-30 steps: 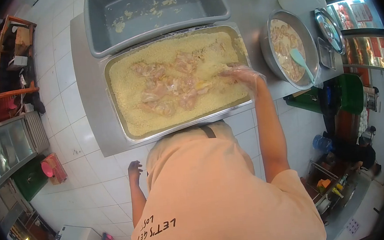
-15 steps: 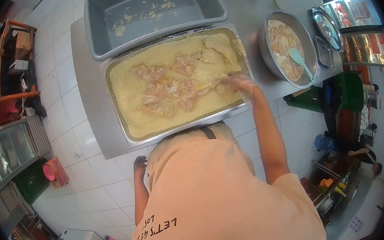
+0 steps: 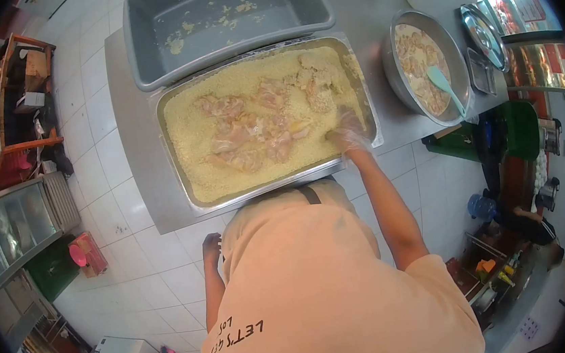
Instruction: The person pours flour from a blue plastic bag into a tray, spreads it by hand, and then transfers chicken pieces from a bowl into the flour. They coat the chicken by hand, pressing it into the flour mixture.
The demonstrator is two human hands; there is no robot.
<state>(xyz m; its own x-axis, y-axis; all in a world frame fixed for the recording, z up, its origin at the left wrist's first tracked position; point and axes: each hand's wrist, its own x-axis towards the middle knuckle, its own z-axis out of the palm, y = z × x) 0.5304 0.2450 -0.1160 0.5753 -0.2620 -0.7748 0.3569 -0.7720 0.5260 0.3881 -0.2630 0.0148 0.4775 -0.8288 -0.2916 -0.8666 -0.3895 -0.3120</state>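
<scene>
A metal tray (image 3: 193, 202) full of pale yellow crumbs lies before me. Several raw chicken pieces (image 3: 238, 136) rest in its middle, and a crumb-coated chicken piece (image 3: 318, 91) lies toward the upper right. My right hand (image 3: 351, 132), in a clear plastic glove, is down at the crumbs by the tray's right side, just below that coated piece. Its thumb and fingers look spread, with nothing seen in them. My left hand (image 3: 212, 246) hangs beside my left hip, away from the table; its fingers are too dark and small to make out.
A grey plastic tub (image 3: 232, 45) with crumb bits stands beyond the tray. To the right is a metal bowl (image 3: 461, 84) of chicken in pale liquid, holding a turquoise spatula (image 3: 446, 86). A round metal lid (image 3: 484, 34) lies farther right. Another person (image 3: 535, 227) is at lower right.
My right hand has shifted slightly left and toward me, its fingers now pointing away from me. A chicken piece shows at the upper right where a crumb mound was.
</scene>
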